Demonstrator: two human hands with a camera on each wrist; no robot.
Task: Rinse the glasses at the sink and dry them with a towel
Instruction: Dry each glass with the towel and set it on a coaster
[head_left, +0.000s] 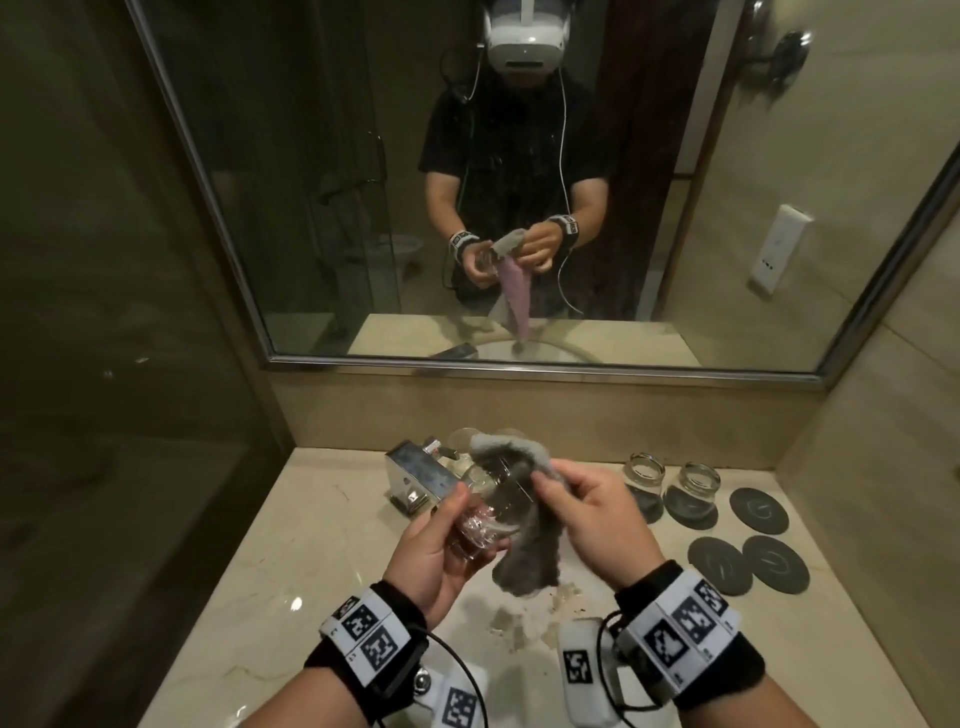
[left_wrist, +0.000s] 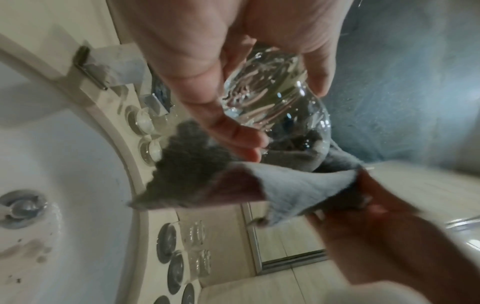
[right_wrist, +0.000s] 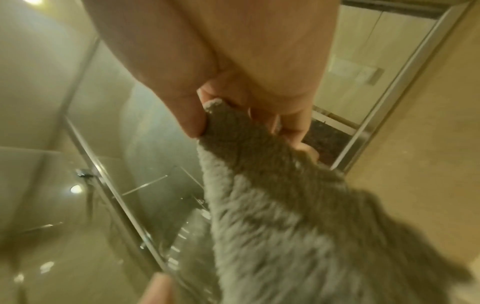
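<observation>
My left hand (head_left: 441, 540) grips a clear round glass (head_left: 493, 512) by its base, tilted above the sink, mouth pointing away to the right. The left wrist view shows the glass (left_wrist: 275, 107) between thumb and fingers, with grey cloth inside its mouth. A grey towel (head_left: 524, 551) drapes over the rim and hangs down beside it. My right hand (head_left: 582, 512) pinches the towel next to the glass mouth; in the right wrist view thumb and fingers clamp the towel (right_wrist: 259, 185). Two more clear glasses (head_left: 645, 470) (head_left: 698, 480) stand on dark coasters at the right.
A chrome tap (head_left: 415, 475) stands behind the glass. The white sink (left_wrist: 52, 185) lies below my hands. Several dark round coasters (head_left: 758, 510) lie on the beige counter (head_left: 291, 545) at the right. A wall mirror (head_left: 311, 208) rises behind; a glass shower screen stands at the left.
</observation>
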